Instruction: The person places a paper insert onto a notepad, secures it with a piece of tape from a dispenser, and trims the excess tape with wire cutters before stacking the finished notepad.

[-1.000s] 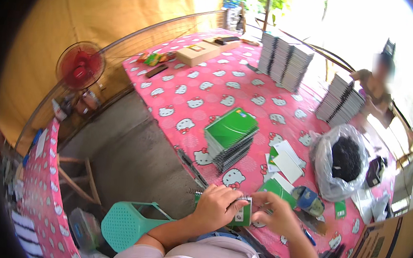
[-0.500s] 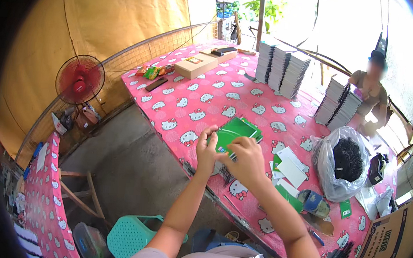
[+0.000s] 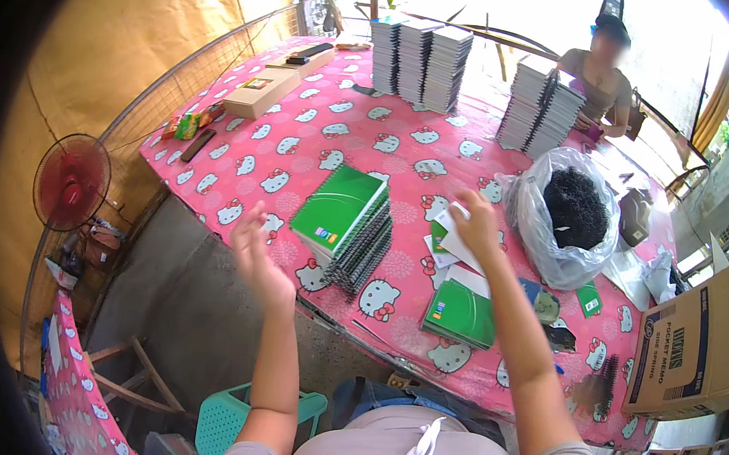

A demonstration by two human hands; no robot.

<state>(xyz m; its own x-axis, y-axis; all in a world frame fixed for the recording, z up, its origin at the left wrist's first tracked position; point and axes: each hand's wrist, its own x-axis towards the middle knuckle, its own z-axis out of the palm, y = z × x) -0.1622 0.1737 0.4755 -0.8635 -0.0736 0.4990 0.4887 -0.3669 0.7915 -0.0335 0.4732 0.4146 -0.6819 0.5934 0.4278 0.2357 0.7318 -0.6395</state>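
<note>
White sheets [image 3: 456, 242] under right hand [image 3: 476, 224], fingers closing on them; left hand [image 3: 255, 249] open w/ nothing

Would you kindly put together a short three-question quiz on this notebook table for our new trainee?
1. True or false: the left hand holds a notebook.
2. What does the right hand touch? A) white sheets B) the fan C) the cardboard box
3. Fill in: the clear plastic bag holds a heap of ____ coils.

Key: 1 false, it is lifted, open and empty beside the green notebook stack. 2 A, the white sheets. 3 black.
</note>
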